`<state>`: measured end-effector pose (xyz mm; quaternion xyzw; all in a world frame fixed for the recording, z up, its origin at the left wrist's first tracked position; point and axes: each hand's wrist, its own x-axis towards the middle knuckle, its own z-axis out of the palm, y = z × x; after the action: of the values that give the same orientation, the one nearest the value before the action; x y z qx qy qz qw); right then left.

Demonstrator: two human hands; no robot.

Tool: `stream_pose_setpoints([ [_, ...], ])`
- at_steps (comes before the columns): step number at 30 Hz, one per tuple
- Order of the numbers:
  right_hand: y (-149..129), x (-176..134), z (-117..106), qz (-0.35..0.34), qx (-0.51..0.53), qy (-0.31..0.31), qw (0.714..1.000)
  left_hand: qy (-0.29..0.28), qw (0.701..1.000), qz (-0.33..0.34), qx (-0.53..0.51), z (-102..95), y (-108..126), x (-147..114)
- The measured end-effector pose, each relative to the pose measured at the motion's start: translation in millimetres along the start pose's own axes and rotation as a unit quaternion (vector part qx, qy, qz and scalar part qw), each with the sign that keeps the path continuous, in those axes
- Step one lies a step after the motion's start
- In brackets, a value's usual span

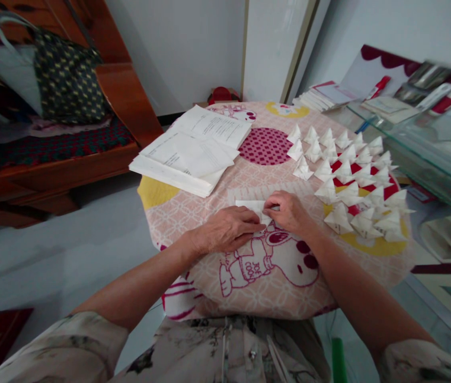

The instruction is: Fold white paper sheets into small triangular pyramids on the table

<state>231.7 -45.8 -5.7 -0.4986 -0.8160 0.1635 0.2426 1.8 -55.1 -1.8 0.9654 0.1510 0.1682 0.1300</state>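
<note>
A small white piece of folded paper [254, 206] lies on the patterned tablecloth in front of me, partly covered by my fingers. Curled over its left and near side, my left hand [233, 227] presses its closed fingers on the paper. My right hand [287, 211] pinches the paper's right side between thumb and fingers. The fold right under the fingertips is hidden. Several pointed folded-paper pieces [345, 171] stand in rows to the right of my right hand. An open book of printed pages [187, 151], with loose sheets on top, lies beyond my left hand.
The round table's cloth [193, 223] has cartoon dog prints. A glass-topped cabinet [412, 143] at the right edge carries a metal pot [428, 77] and a stack of papers [325, 96]. Left stands a wooden bench [129, 101] with a dotted bag [65, 74].
</note>
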Motion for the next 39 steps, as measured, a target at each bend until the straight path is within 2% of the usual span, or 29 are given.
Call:
stream_pose_setpoints([
  [11,1.6,1.2,3.1,-0.011,0.000,0.006,1.000,0.020,1.000,0.014,0.000,2.6,-2.5,-2.8],
  [39,-0.9,-0.8,7.2,-0.005,-0.007,0.027,1.000,0.000,1.000,-0.006,-0.011,0.4,-0.7,0.1],
])
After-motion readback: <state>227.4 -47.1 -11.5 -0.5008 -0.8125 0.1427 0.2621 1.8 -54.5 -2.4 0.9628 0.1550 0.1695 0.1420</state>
